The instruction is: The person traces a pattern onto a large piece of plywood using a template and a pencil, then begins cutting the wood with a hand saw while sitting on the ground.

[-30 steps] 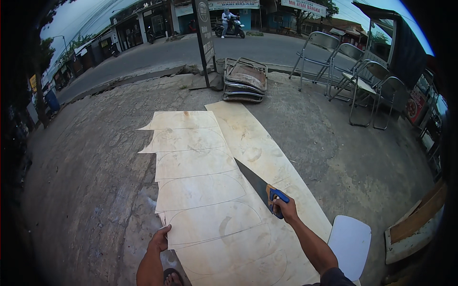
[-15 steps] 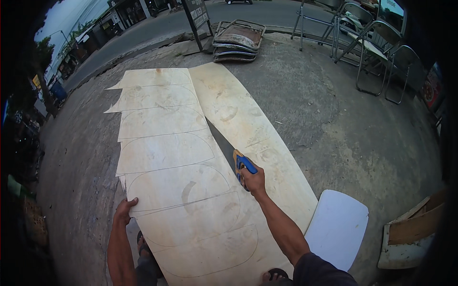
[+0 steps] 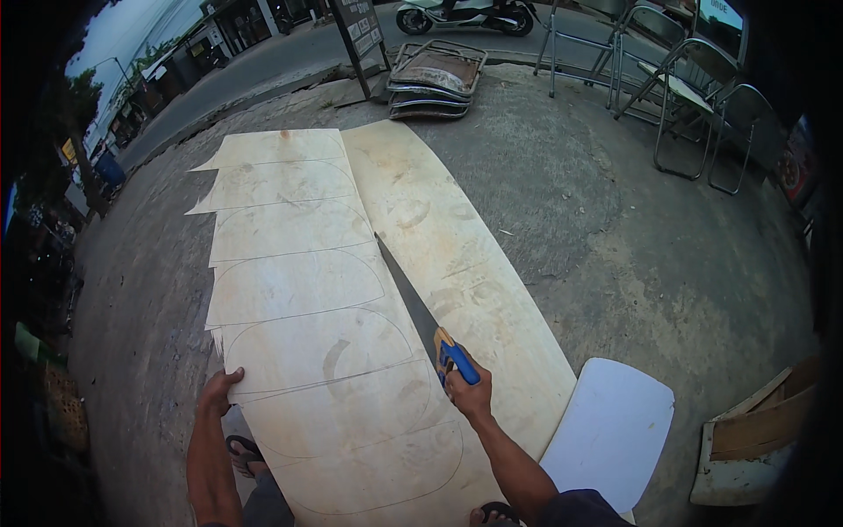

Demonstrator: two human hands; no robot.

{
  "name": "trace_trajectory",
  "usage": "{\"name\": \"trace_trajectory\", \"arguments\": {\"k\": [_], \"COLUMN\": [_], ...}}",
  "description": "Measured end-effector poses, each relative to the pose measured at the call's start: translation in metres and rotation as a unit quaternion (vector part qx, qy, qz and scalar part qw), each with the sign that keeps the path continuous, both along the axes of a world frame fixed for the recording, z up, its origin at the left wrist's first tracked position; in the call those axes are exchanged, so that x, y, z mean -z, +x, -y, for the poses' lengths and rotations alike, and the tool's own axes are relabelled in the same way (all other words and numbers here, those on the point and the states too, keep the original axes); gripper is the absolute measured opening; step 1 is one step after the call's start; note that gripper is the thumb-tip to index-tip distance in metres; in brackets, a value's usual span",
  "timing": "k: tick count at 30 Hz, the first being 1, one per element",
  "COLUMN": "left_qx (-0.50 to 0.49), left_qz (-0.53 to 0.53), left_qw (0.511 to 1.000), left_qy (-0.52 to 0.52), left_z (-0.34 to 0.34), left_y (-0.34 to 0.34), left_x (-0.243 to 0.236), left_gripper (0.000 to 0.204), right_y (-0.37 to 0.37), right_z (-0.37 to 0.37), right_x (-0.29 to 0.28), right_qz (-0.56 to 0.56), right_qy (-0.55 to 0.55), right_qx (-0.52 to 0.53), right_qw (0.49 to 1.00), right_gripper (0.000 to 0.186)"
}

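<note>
My right hand (image 3: 470, 384) is closed round the blue and yellow handle of a handsaw (image 3: 406, 285). Its dark blade slants up and away along the line between a pale plywood sheet (image 3: 303, 285) and the long plywood strip (image 3: 479, 281) to its right. The sheet carries several pencilled rounded outlines, and its left edge is jagged and splintered. On that edge my left hand (image 3: 219, 391) grips the sheet, thumb on top and fingers hidden beneath. My sandalled right foot (image 3: 496, 514) is at the sheet's near end.
A white rounded panel (image 3: 610, 430) lies beside the strip at the near right. Beyond the plywood are stacked folding chair frames (image 3: 436, 79) and a signboard (image 3: 360, 39). Folding chairs (image 3: 680, 97) stand far right, a wooden box (image 3: 755, 435) near right. A motorbike (image 3: 465, 16) is on the road.
My right hand has drawn the handsaw back toward me, and the blade tip has come nearer. The left hand keeps its grip on the sheet. More of a motorbike shows on the road.
</note>
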State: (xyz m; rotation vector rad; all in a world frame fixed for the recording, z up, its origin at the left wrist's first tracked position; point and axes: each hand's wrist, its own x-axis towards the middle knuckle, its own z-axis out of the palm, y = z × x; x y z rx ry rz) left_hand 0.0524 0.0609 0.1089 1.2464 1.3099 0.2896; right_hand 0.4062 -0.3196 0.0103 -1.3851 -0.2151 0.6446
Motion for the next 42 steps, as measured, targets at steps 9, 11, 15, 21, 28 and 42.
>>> {"name": "trace_trajectory", "arguments": {"k": [9,11,15,21,28,42], "left_qx": [0.003,0.011,-0.03,0.007,-0.025,-0.014], "left_qz": [-0.001,0.03,0.016,0.012,0.01,0.012], "left_qw": [0.999,0.999,0.999,1.0,1.0,1.0], "left_qy": [-0.04,-0.034,-0.013,-0.017,-0.003,-0.007], "left_z": [-0.011,-0.009,-0.004,-0.01,-0.012,-0.012], "left_y": [0.012,-0.001,-0.002,0.016,-0.01,0.001], "left_x": [0.013,0.007,0.007,0.013,0.014,0.026], "left_gripper": [0.061,0.059,0.057,0.06,0.061,0.061], "right_y": [0.016,0.0,-0.027,0.006,-0.037,0.002], "right_z": [-0.022,-0.007,0.044,-0.01,0.06,0.03], "right_x": [0.028,0.024,0.005,0.033,0.018,0.025], "right_qz": [0.066,0.036,0.041,0.062,0.012,0.029], "right_qy": [-0.023,-0.007,-0.004,-0.027,-0.016,-0.06], "right_qx": [0.028,0.021,0.013,0.025,0.007,0.001], "right_qw": [0.997,0.999,0.999,0.997,1.0,0.998], "right_gripper": [0.056,0.057,0.063,0.058,0.062,0.06]}}
